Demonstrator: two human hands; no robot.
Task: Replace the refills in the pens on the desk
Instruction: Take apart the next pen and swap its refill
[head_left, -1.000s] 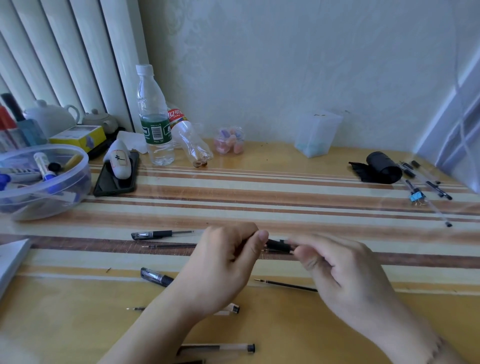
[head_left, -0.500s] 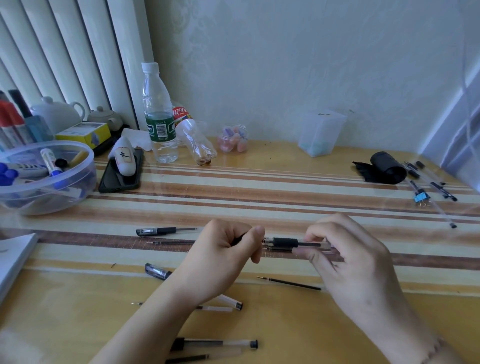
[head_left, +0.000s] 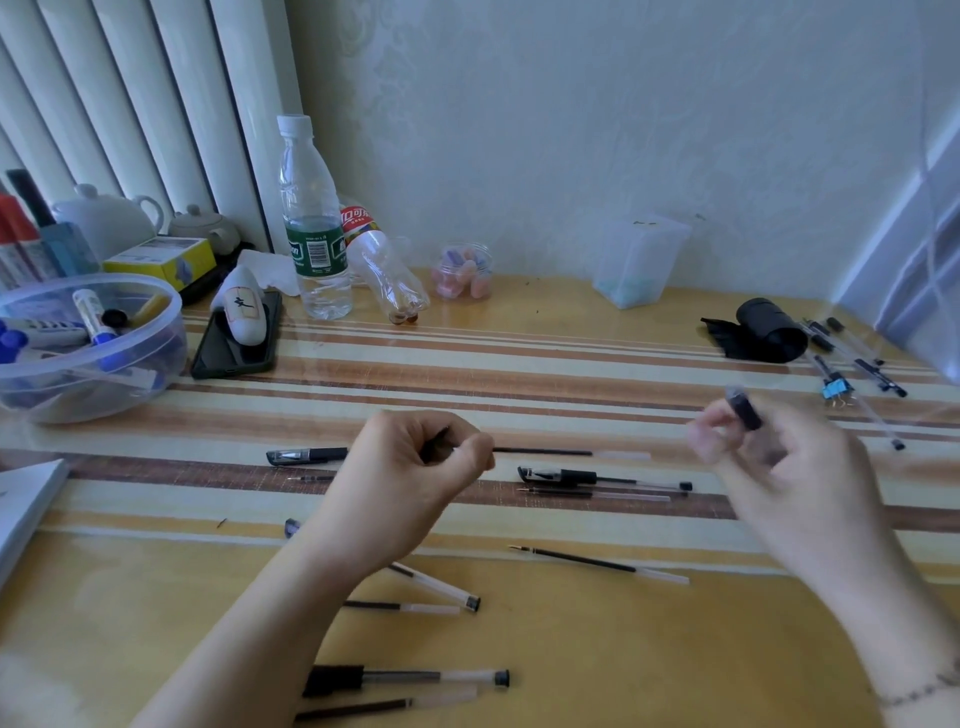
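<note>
Head view, only one. Left hand (head_left: 410, 483) fisted over the worktop (head_left: 571, 364), fingers curled, pinching the tip end of a refill (head_left: 566, 453) that sticks out level to the right, its clear tail free in the air. Right hand (head_left: 779, 467) blurred, well apart to the right, fingers clamped on a barrel (head_left: 744, 408) with its dark grip uppermost. Judgement: refill is out of its pen, barrel emptied; swap for this pen is mid-way. Risks: the refill is thin and held at one end only, so a loose pinch would let it drop among the loose refills below and old could get mixed with new; the right hand's blur suggests quick movement, and a small tip piece, if one is loose, could fall and roll off; ink on the tip could mark the fingers. Count on the worktop near the hands: capped pen (head_left: 306, 455) left of the left hand; second capped pen (head_left: 602, 477) between the hands with a bare refill just below it; loose refill (head_left: 597, 564) nearer the camera; two pens and about two refills under the left forearm, partly hidden, so count unsure. Far right: several more pens (head_left: 857, 358) beside a dark roll (head_left: 769, 330), number unclear. Two bottles, one upright (head_left: 311, 228), one lying. One tub (head_left: 88, 343) of markers.
</note>
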